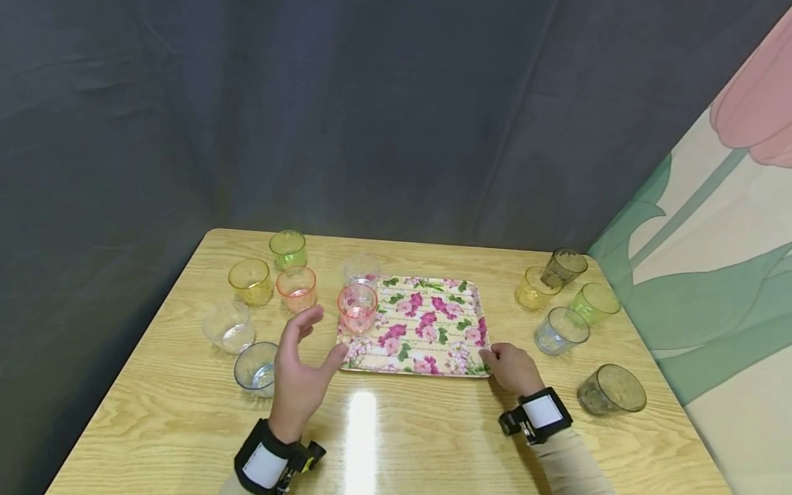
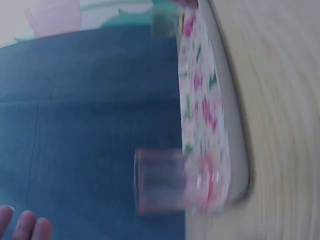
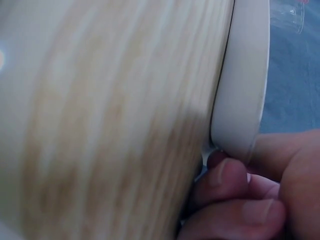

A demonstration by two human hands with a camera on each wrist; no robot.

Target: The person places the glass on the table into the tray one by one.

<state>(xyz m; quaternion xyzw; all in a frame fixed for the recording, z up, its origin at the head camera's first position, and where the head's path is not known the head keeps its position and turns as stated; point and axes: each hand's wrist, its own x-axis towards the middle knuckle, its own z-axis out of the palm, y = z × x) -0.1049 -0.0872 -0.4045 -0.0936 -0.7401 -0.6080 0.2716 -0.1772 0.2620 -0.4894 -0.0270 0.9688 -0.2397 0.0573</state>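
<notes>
A flowered tray (image 1: 427,323) lies on the table, with a pink tumbler (image 1: 357,316) upright near its left edge. Behind that, a clear tumbler (image 1: 361,269) overlaps the tray's back left corner in the head view. My left hand (image 1: 300,381) is raised just left of the pink tumbler, thumb and fingers spread apart with nothing between them. Its fingertips (image 2: 25,226) show in the left wrist view, apart from the tumbler. My right hand (image 1: 513,368) pinches the tray's front right corner, thumb on top and curled fingers (image 3: 232,187) low at the rim.
Left of the tray stand green (image 1: 288,251), yellow (image 1: 250,283), pink (image 1: 297,292), clear (image 1: 229,328) and bluish (image 1: 256,371) tumblers. On the right are yellow (image 1: 535,290), green (image 1: 595,304), bluish (image 1: 562,331) and two smoky tumblers (image 1: 611,390). A dark curtain (image 1: 383,124) hangs behind the table.
</notes>
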